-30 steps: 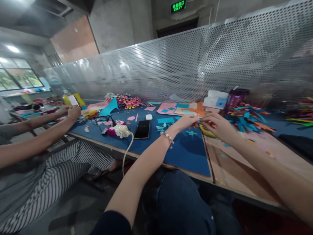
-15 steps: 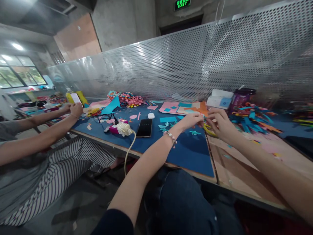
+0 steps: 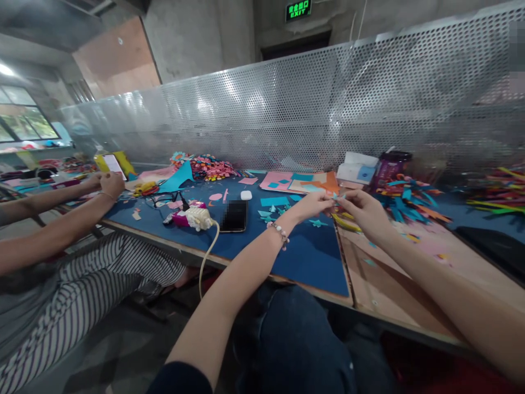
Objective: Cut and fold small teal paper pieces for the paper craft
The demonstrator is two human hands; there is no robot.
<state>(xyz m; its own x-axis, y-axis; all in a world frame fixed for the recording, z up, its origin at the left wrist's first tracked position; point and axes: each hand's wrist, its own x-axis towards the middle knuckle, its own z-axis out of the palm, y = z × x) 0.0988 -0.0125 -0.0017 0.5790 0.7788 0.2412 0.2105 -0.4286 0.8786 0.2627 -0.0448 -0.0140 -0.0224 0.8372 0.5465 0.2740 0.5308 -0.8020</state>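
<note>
A small light-blue paper piece (image 3: 334,197) is pinched between the fingertips of both my hands, above the blue tabletop. My left hand (image 3: 312,206), with a beaded bracelet at its wrist, grips it from the left, thumb and fingers pressed together. From the right, my right hand (image 3: 361,210) pinches the same piece. Just beneath my hands lies a yellow-handled tool (image 3: 345,222), partly covered. A blue star-shaped paper cutout (image 3: 317,223) rests below my left hand, and more small blue cutouts (image 3: 267,215) lie to its left.
Behind my hands are pink sheets (image 3: 271,179), a tissue pack (image 3: 357,168) and a purple cup (image 3: 391,167). Colourful strips (image 3: 410,197) are heaped rightward. Leftward lie a phone (image 3: 234,216), a white case (image 3: 246,195) and a corded power plug (image 3: 199,218). A person holds another phone (image 3: 114,166).
The view has swung slightly right, so everything sits further left. My right hand's fingers have come closer to my left fingertips at the paper piece.
</note>
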